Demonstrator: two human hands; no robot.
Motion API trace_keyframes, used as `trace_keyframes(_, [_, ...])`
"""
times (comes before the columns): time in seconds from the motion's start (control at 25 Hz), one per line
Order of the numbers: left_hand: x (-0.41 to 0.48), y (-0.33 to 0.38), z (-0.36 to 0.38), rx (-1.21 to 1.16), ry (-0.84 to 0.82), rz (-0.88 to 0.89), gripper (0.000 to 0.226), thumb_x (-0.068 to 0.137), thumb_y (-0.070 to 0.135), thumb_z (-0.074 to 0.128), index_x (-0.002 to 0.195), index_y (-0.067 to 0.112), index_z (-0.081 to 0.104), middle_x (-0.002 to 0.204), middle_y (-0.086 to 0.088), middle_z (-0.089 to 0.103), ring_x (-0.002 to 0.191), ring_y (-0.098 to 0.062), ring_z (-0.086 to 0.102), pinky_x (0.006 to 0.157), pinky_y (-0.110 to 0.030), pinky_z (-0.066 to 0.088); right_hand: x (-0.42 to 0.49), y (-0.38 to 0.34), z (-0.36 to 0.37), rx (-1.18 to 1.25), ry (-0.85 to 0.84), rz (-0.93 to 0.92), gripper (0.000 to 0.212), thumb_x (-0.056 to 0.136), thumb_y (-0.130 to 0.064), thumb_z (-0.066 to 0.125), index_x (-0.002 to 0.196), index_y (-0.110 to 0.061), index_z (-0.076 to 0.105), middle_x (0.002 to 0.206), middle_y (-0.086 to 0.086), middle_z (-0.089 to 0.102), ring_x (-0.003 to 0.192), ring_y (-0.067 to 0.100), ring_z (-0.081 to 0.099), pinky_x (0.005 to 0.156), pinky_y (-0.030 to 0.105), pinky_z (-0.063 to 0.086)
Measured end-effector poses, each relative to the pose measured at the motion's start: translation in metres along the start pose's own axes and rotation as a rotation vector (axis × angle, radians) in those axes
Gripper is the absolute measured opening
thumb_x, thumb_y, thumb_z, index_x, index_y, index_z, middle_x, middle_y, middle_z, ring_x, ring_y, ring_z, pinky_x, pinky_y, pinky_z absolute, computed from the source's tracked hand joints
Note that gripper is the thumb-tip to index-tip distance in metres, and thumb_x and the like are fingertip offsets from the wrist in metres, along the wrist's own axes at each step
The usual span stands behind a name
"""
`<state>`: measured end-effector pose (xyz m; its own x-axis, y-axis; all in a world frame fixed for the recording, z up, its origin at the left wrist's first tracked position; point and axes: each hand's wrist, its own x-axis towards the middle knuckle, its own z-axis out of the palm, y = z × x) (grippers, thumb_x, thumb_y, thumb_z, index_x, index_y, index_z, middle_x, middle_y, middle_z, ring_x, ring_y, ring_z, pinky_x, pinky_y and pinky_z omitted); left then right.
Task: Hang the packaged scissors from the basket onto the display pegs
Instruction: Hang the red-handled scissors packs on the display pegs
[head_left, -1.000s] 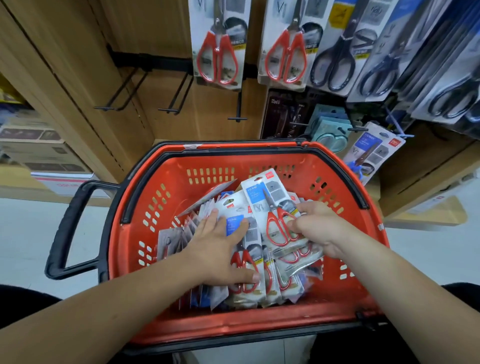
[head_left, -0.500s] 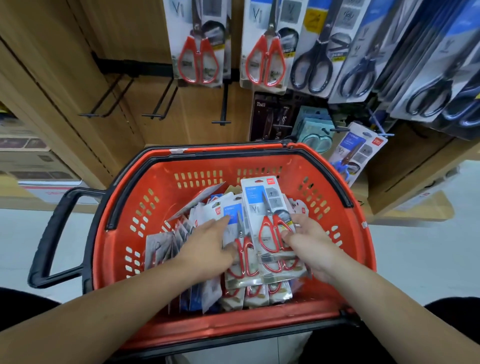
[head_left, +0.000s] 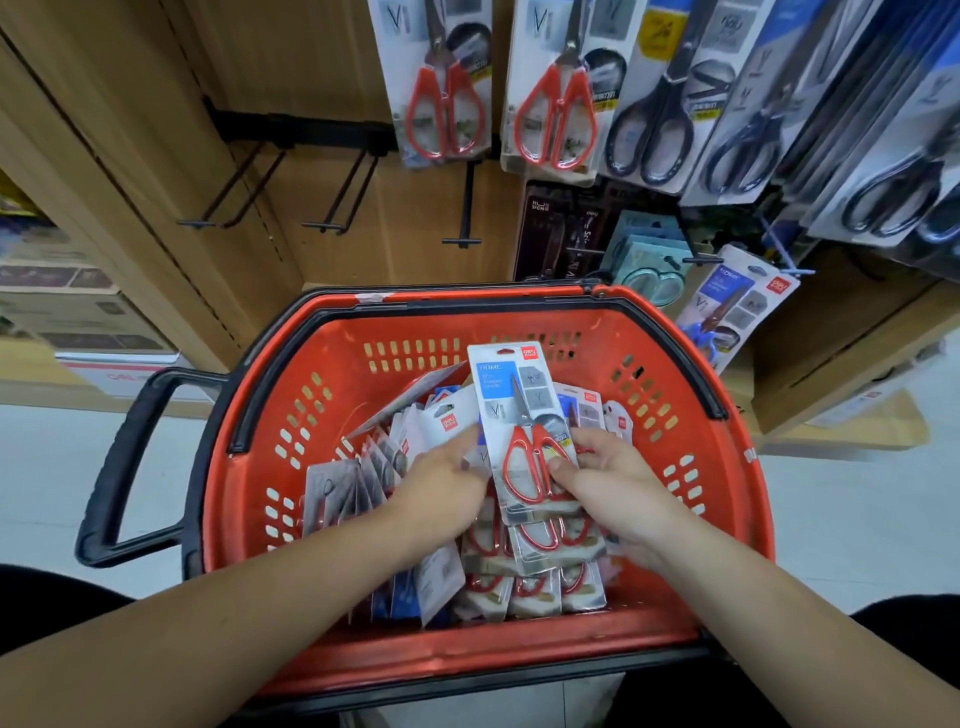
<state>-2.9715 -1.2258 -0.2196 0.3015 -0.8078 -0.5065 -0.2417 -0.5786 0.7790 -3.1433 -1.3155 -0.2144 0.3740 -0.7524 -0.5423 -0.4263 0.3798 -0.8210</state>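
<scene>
Fingers (head_left: 586, 442) of the right hand (head_left: 615, 486) are curling round the right edge of the top scissors pack (head_left: 522, 415), with the thumb lying across the front by the red handles, so this hand is gripping it. The left hand (head_left: 441, 486) is reaching in beside it, fingers mostly straight and touching the pack's left edge and the neighbouring cards, not closing on anything.

The pack is sitting in the red basket (head_left: 322, 374) on top of the pile of packs (head_left: 535, 582). Its long axis is running away from the person: handles near the hands, blade tip and hanging end pointing up toward the wall.

Bare pegs (head_left: 332, 208) are sticking out above and left of the basket, and one more peg (head_left: 464, 208) is almost straight beyond the pack. The hanging end is already facing them. The left hand is on the pegs' side, but the right one is doing the holding.

Writing: "HOME" on the blue panel, and a red corner logo that looks like "deli". Dark packs (head_left: 550, 228) on the wall are reading "NU SIGN". Hung red scissors (head_left: 447, 109) are showing a "V" mark.
</scene>
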Motion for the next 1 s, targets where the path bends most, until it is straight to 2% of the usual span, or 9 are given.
trace_keyframes(0.08, [-0.005, 0.006, -0.005, -0.165, -0.023, -0.014, 0.027, 0.109, 0.022, 0.049, 0.131, 0.037, 0.051, 0.096, 0.007, 0.070, 0.086, 0.000, 0.064, 0.078, -0.012, 0.047, 0.002, 0.001, -0.001, 0.008, 0.015, 0.007, 0.026, 0.101, -0.006, 0.066, 0.121, -0.023, 0.067, 0.095, -0.001, 0.082, 0.088, 0.014, 0.079, 0.081, 0.030, 0.062])
trace_keyframes(0.16, [-0.010, 0.005, -0.003, -0.207, -0.071, -0.008, 0.035, 0.107, 0.032, 0.055, 0.142, 0.036, 0.054, 0.132, 0.016, 0.067, 0.121, -0.005, 0.062, 0.110, -0.025, 0.042, 0.003, 0.001, 0.000, 0.020, -0.011, -0.010, 0.031, 0.098, -0.006, 0.069, 0.124, -0.024, 0.066, 0.101, 0.000, 0.082, 0.095, 0.020, 0.079, 0.094, 0.042, 0.061])
trace_keyframes(0.2, [-0.014, 0.006, 0.000, -0.213, -0.108, 0.027, 0.033, 0.103, 0.030, 0.060, 0.135, 0.041, 0.060, 0.128, 0.018, 0.071, 0.122, -0.008, 0.065, 0.115, -0.034, 0.044, 0.003, 0.000, 0.001, 0.017, -0.022, -0.024, 0.035, 0.097, -0.007, 0.070, 0.126, -0.026, 0.065, 0.105, -0.001, 0.081, 0.099, 0.020, 0.078, 0.099, 0.045, 0.059])
trace_keyframes(0.28, [-0.014, 0.005, 0.003, -0.249, -0.153, 0.077, 0.036, 0.099, 0.023, 0.063, 0.120, 0.052, 0.063, 0.117, 0.015, 0.077, 0.116, -0.008, 0.070, 0.109, -0.034, 0.050, 0.003, -0.002, 0.002, 0.027, -0.009, -0.056, 0.043, 0.095, -0.012, 0.072, 0.131, -0.034, 0.062, 0.112, -0.005, 0.080, 0.105, 0.018, 0.076, 0.102, 0.047, 0.057])
trace_keyframes(0.36, [-0.009, 0.008, -0.001, -0.241, -0.176, 0.112, 0.041, 0.106, 0.015, 0.060, 0.134, 0.044, 0.057, 0.122, 0.012, 0.075, 0.113, -0.012, 0.071, 0.097, -0.023, 0.052, 0.002, -0.007, -0.001, 0.064, 0.048, -0.095, 0.043, 0.095, -0.008, 0.072, 0.128, -0.034, 0.063, 0.111, -0.005, 0.080, 0.105, 0.019, 0.076, 0.101, 0.048, 0.058])
trace_keyframes(0.64, [-0.007, 0.026, -0.015, -0.217, 0.022, 0.118, 0.025, 0.099, 0.041, 0.070, 0.122, 0.041, 0.062, 0.128, 0.014, 0.067, 0.107, -0.001, 0.069, 0.081, -0.011, 0.050, -0.018, -0.021, -0.008, 0.088, 0.094, -0.289, 0.046, 0.102, 0.001, 0.061, 0.128, -0.037, 0.063, 0.113, -0.007, 0.079, 0.107, 0.015, 0.075, 0.100, 0.044, 0.058])
trace_keyframes(0.76, [-0.004, 0.028, -0.019, -0.259, -0.002, 0.107, 0.049, 0.097, 0.039, 0.074, 0.142, 0.036, 0.055, 0.128, 0.006, 0.069, 0.107, -0.010, 0.073, 0.089, -0.026, 0.058, -0.025, -0.022, -0.009, 0.094, 0.095, -0.313, 0.046, 0.103, 0.001, 0.059, 0.132, -0.036, 0.060, 0.114, -0.010, 0.078, 0.107, 0.011, 0.074, 0.100, 0.041, 0.059])
trace_keyframes(0.88, [-0.013, 0.034, -0.018, -0.236, -0.080, 0.163, 0.036, 0.104, 0.033, 0.065, 0.137, 0.048, 0.058, 0.122, -0.001, 0.068, 0.097, -0.009, 0.075, 0.077, -0.021, 0.058, -0.024, -0.020, -0.006, 0.085, 0.084, -0.320, 0.045, 0.104, 0.003, 0.055, 0.136, -0.029, 0.059, 0.118, -0.001, 0.077, 0.108, 0.016, 0.075, 0.102, 0.047, 0.058])
trace_keyframes(1.0, [-0.016, 0.036, -0.015, -0.257, -0.155, 0.170, 0.040, 0.109, 0.040, 0.054, 0.139, 0.066, 0.048, 0.131, -0.006, 0.065, 0.115, -0.019, 0.073, 0.099, -0.044, 0.059, -0.024, -0.021, -0.007, 0.135, 0.064, -0.352, 0.045, 0.107, 0.001, 0.051, 0.141, -0.028, 0.057, 0.124, 0.003, 0.075, 0.116, 0.021, 0.073, 0.105, 0.052, 0.055])
